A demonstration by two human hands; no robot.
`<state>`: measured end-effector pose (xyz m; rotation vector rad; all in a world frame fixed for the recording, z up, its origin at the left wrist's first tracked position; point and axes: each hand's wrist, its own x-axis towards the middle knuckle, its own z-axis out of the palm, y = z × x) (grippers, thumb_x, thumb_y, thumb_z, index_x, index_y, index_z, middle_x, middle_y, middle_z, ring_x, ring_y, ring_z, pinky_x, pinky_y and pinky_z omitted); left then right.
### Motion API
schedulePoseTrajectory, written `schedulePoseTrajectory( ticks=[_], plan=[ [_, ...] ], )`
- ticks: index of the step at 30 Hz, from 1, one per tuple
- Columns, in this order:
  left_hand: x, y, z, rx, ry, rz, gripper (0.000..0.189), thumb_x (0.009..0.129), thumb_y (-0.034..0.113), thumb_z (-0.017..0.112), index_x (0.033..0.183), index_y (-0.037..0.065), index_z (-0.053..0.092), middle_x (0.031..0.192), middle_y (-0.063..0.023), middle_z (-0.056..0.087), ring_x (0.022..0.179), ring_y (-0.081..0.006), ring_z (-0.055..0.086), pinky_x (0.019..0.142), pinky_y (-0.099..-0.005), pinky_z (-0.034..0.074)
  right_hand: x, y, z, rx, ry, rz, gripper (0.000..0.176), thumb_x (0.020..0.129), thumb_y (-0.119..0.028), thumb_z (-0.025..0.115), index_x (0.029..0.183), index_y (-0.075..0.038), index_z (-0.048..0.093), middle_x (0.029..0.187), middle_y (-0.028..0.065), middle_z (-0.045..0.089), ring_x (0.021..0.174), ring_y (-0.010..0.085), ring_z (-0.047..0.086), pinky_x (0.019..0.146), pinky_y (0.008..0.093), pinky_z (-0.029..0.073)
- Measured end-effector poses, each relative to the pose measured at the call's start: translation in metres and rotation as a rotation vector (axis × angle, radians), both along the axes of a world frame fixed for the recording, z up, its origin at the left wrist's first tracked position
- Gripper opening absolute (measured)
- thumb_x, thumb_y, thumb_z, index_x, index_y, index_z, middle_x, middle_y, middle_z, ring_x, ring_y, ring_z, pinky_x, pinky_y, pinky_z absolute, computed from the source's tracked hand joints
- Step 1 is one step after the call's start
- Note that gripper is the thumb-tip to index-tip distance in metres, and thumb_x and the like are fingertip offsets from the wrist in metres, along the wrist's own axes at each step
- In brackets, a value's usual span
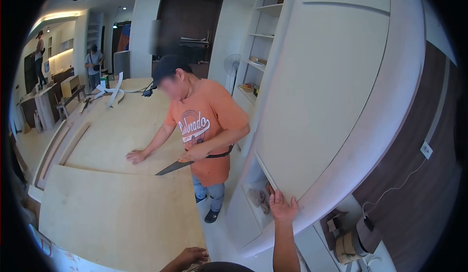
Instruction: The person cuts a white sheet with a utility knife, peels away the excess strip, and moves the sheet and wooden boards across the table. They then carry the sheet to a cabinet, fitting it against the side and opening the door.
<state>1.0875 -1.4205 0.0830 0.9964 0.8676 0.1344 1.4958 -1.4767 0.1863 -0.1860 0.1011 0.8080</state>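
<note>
My right hand (283,207) is raised, with its palm showing and its fingers stretched up at the lower edge of a white cabinet door (331,77). It seems to touch that edge, and nothing is gripped in it. At the bottom, my left hand (193,256) is near the edge of a pale plywood sheet (117,213), fingers loosely bent and nothing visible in them. Across the sheet, a co-worker in an orange shirt (207,111) holds a handsaw (173,167) at the sheet's far edge. The co-worker's other hand (136,156) presses flat on the plywood behind.
Below the door, an open cabinet compartment (256,186) holds a crumpled grey item. White shelves (258,38) and a standing fan (232,64) are behind the co-worker. Wood strips (75,142) lie along the left. Two more people are in the background. A cylindrical container (347,248) stands lower right.
</note>
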Motion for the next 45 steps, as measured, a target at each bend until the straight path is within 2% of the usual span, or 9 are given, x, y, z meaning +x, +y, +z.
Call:
schedulePoseTrajectory(
  ticks=[4, 7, 10, 24, 27, 34, 37, 40, 45],
  plan=[
    [0.002, 0.002, -0.008, 0.005, 0.014, -0.061, 0.050, 0.092, 0.016, 0.063, 0.134, -0.009, 0.051, 0.113, -0.0217, 0.068, 0.100, -0.0308, 0.069, 0.083, -0.0401, 0.058, 0.001, 0.000, -0.004, -0.041, -0.021, -0.042, 0.072, 0.089, -0.042, 0.053, 0.143, 0.002, 0.034, 0.142, 0.0155, 0.047, 0.135, 0.0286, 0.044, 0.105, 0.0493, 0.035],
    [-0.004, 0.012, -0.025, 0.260, 0.003, -0.249, 0.045, 0.095, 0.021, 0.064, 0.130, -0.006, 0.055, 0.114, -0.0135, 0.068, 0.098, -0.0207, 0.067, 0.085, -0.0337, 0.053, -0.004, 0.001, -0.009, 0.041, -0.103, -0.042, 0.065, 0.092, -0.041, 0.049, 0.140, 0.002, 0.038, 0.138, 0.0159, 0.051, 0.135, 0.0279, 0.046, 0.105, 0.0516, 0.035],
    [-0.005, 0.012, -0.048, -0.060, -0.088, -0.069, 0.047, 0.094, 0.024, 0.065, 0.129, -0.006, 0.056, 0.114, -0.0129, 0.068, 0.098, -0.0207, 0.067, 0.084, -0.0334, 0.053, -0.007, -0.001, -0.018, 0.040, -0.070, -0.038, 0.062, 0.092, -0.040, 0.050, 0.138, 0.001, 0.040, 0.133, 0.0155, 0.055, 0.130, 0.0294, 0.051, 0.101, 0.0527, 0.040],
    [-0.011, -0.003, -0.039, 0.027, 0.032, -0.031, 0.055, 0.089, 0.032, 0.069, 0.129, -0.005, 0.058, 0.112, -0.0131, 0.069, 0.099, -0.0194, 0.066, 0.085, -0.0336, 0.052, 0.011, -0.003, -0.031, 0.022, -0.052, -0.007, 0.060, 0.091, -0.036, 0.054, 0.137, 0.002, 0.045, 0.141, 0.0151, 0.053, 0.134, 0.0296, 0.049, 0.105, 0.0549, 0.037],
    [-0.014, -0.004, -0.065, 0.279, 0.100, -0.141, 0.054, 0.088, 0.032, 0.070, 0.127, -0.005, 0.060, 0.110, -0.0133, 0.069, 0.098, -0.0199, 0.066, 0.085, -0.0342, 0.052, 0.005, -0.005, -0.025, -0.010, -0.014, -0.013, 0.061, 0.091, -0.035, 0.055, 0.140, 0.000, 0.045, 0.144, 0.0141, 0.051, 0.136, 0.0294, 0.047, 0.106, 0.0548, 0.036],
    [-0.033, 0.003, -0.029, 0.030, 0.089, 0.118, 0.055, 0.090, 0.029, 0.069, 0.129, -0.007, 0.056, 0.111, -0.0152, 0.068, 0.100, -0.0199, 0.066, 0.084, -0.0322, 0.052, 0.001, -0.003, -0.022, -0.018, -0.028, -0.024, 0.060, 0.093, -0.034, 0.052, 0.141, 0.001, 0.043, 0.145, 0.0162, 0.050, 0.138, 0.0314, 0.044, 0.106, 0.0550, 0.036],
    [-0.050, 0.010, -0.032, 0.036, 0.112, 0.245, 0.047, 0.088, 0.028, 0.070, 0.122, -0.003, 0.061, 0.104, -0.0110, 0.070, 0.089, -0.0188, 0.067, 0.073, -0.0306, 0.052, 0.002, -0.001, -0.039, -0.027, -0.264, 0.013, 0.066, 0.094, -0.033, 0.052, 0.148, 0.000, 0.033, 0.150, 0.0168, 0.043, 0.135, 0.0348, 0.046, 0.104, 0.0532, 0.037],
    [-0.060, 0.018, -0.029, -0.011, 0.152, 0.290, 0.045, 0.089, 0.028, 0.070, 0.121, -0.002, 0.061, 0.104, -0.0102, 0.070, 0.089, -0.0185, 0.068, 0.073, -0.0313, 0.053, -0.035, 0.026, -0.025, -0.408, -0.479, -0.019, 0.076, 0.095, -0.032, 0.052, 0.154, -0.002, 0.015, 0.154, 0.0177, 0.036, 0.130, 0.0367, 0.049, 0.100, 0.0521, 0.039],
    [-0.060, 0.040, -0.035, -0.003, 0.154, 0.267, 0.045, 0.089, 0.028, 0.069, 0.123, -0.002, 0.061, 0.105, -0.0102, 0.070, 0.091, -0.0185, 0.069, 0.074, -0.0325, 0.053, -0.030, 0.099, -0.033, -0.450, -0.643, 0.112, 0.090, 0.093, -0.026, 0.060, 0.156, -0.004, 0.001, 0.152, 0.0187, 0.035, 0.125, 0.0349, 0.053, 0.091, 0.0485, 0.044]
  ],
)
